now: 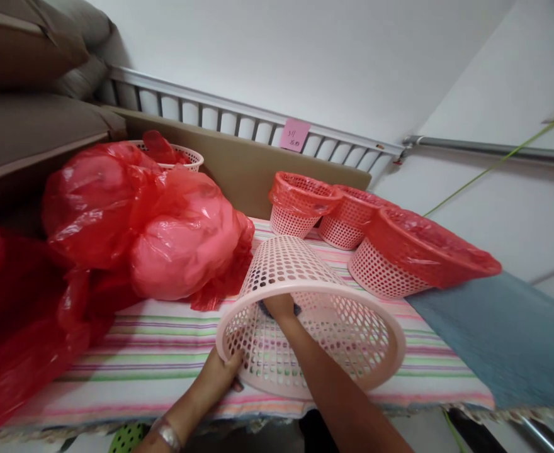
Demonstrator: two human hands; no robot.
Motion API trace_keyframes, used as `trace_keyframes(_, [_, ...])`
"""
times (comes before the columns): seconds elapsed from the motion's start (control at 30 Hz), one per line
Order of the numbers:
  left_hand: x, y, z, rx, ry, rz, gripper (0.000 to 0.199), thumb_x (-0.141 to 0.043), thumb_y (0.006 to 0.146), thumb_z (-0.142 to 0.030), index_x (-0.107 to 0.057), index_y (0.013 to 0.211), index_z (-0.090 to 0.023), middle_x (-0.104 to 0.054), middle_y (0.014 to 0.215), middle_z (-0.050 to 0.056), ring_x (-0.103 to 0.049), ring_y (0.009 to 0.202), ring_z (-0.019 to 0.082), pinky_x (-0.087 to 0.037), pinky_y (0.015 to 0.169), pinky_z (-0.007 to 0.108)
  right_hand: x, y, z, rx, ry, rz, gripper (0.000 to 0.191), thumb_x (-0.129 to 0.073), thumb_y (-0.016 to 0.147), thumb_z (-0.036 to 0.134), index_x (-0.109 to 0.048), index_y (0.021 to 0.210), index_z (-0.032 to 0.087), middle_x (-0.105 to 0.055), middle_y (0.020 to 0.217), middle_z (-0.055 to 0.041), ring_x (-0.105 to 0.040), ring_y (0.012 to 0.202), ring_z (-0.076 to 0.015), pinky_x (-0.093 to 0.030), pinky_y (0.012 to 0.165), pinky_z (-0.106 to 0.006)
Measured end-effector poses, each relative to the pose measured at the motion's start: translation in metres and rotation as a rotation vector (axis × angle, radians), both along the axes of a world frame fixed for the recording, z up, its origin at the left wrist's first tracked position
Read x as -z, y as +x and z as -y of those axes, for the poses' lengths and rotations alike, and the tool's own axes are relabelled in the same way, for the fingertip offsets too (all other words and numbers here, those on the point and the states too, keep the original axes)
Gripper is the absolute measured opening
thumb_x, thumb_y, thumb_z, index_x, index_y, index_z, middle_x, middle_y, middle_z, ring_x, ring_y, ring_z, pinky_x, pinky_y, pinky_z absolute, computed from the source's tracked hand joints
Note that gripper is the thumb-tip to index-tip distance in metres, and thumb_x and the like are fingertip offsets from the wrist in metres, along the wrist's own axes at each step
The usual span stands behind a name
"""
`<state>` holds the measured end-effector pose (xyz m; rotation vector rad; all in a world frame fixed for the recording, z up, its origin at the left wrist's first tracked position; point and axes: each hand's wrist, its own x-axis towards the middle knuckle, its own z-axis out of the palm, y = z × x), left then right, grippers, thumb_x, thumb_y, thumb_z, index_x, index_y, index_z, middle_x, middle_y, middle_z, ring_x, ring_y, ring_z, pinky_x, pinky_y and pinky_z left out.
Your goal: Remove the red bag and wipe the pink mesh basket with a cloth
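Observation:
A pale pink perforated wastebasket (pixel 296 261) lies on its side on the striped cloth (pixel 163 340), its mouth facing me. My left hand (pixel 227 362) grips the rim at the lower left, thumb inside and fingers outside. Reaching in through the mouth, my right hand (pixel 281 305) is closed on a dark grey cloth (pixel 296 309) against the inner wall. The basket's side partly hides the fingers of that hand.
Three similar baskets (pixel 291 223) lined with red bags stand at the back right. Filled red plastic bags (pixel 182 245) and another basket (pixel 194 160) are at left. Behind are a beige board (pixel 239 182) and a radiator (pixel 211 119) with a pink note (pixel 294 134).

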<state>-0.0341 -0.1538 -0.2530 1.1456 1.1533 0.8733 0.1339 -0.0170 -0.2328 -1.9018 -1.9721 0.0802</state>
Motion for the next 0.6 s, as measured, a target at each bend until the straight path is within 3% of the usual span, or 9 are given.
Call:
trace_keyframes(0.13, [0.002, 0.002, 0.000, -0.031, -0.003, 0.023, 0.054, -0.051, 0.083, -0.040, -0.043, 0.128, -0.012, -0.064, 0.078, 0.004, -0.055, 0.036, 0.006, -0.045, 0.034, 0.016, 0.006, -0.011, 0.054, -0.012, -0.016, -0.009, 0.042, -0.055, 0.073, 0.020, -0.056, 0.115, 0.012, -0.062, 0.107, -0.0132, -0.056, 0.101, -0.0254, -0.041, 0.088, -0.032])
trace_keyframes(0.33, [-0.006, 0.000, 0.000, 0.023, 0.043, 0.052, 0.042, -0.055, 0.080, -0.042, -0.052, 0.111, -0.014, -0.065, 0.064, 0.000, -0.060, 0.041, 0.010, -0.048, 0.038, 0.017, 0.017, -0.020, 0.143, -0.122, -0.014, -0.037, 0.041, -0.056, 0.066, 0.015, -0.057, 0.107, 0.020, -0.058, 0.108, -0.0087, -0.052, 0.104, -0.0248, -0.039, 0.090, -0.033])
trace_keyframes(0.47, [-0.011, -0.013, -0.005, 0.017, 0.029, 0.051, 0.046, -0.058, 0.077, -0.046, -0.055, 0.110, -0.014, -0.071, 0.073, 0.004, -0.064, 0.047, 0.014, -0.051, 0.040, 0.020, 0.014, -0.020, 0.159, -0.132, -0.043, -0.027, 0.042, -0.057, 0.064, 0.013, -0.057, 0.106, 0.021, -0.058, 0.109, -0.0085, -0.052, 0.104, -0.0254, -0.039, 0.090, -0.033])
trace_keyframes(0.6, [-0.012, -0.029, -0.012, -0.064, 0.034, -0.028, 0.055, -0.055, 0.079, -0.049, -0.054, 0.117, -0.009, -0.068, 0.061, 0.004, -0.062, 0.042, 0.016, -0.050, 0.038, 0.023, 0.010, -0.022, 0.144, -0.165, -0.039, 0.008, 0.041, -0.058, 0.064, 0.014, -0.058, 0.104, 0.023, -0.059, 0.104, -0.0064, -0.053, 0.100, -0.0244, -0.040, 0.086, -0.032])
